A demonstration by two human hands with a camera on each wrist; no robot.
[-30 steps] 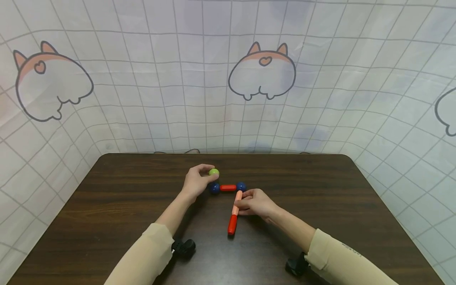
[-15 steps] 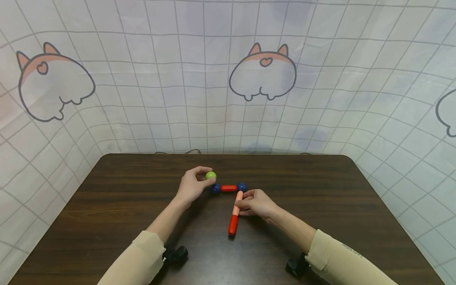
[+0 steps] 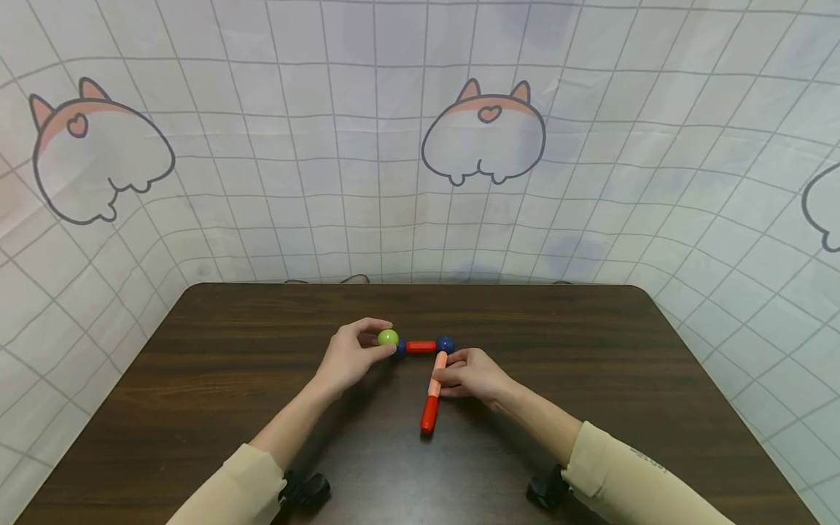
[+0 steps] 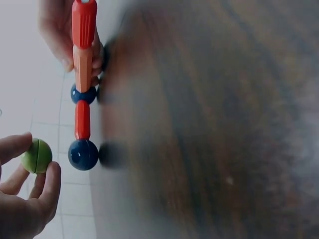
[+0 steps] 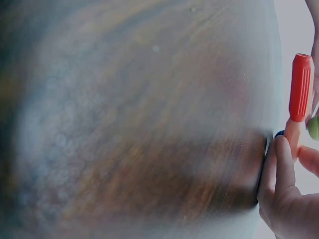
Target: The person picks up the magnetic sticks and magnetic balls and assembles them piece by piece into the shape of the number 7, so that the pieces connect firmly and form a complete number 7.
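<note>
My left hand [image 3: 349, 357] pinches a small green ball [image 3: 388, 337] between thumb and fingers. A groove runs round this ball [image 4: 37, 156] in the left wrist view, where a gap separates it from the nearer blue ball [image 4: 83, 154]. A short red rod [image 3: 421, 346] joins that blue ball to a second blue ball [image 3: 445, 344]. With thumb and fingers, my right hand [image 3: 479, 378] holds a peach rod [image 3: 437, 375], its far end right at the second blue ball. A fluted red rod [image 3: 429, 415] continues the peach one toward me.
Everything is on or over a dark wooden table [image 3: 216, 394]. Behind it hangs a white gridded cloth [image 3: 295, 146] with cartoon prints. Black wrist cameras [image 3: 547, 490] sit below both cream sleeves [image 3: 226, 488].
My left hand has shifted slightly left and toward me with the green ball, which now overlaps the left blue ball in the head view. My right hand stays in place on the peach rod.
</note>
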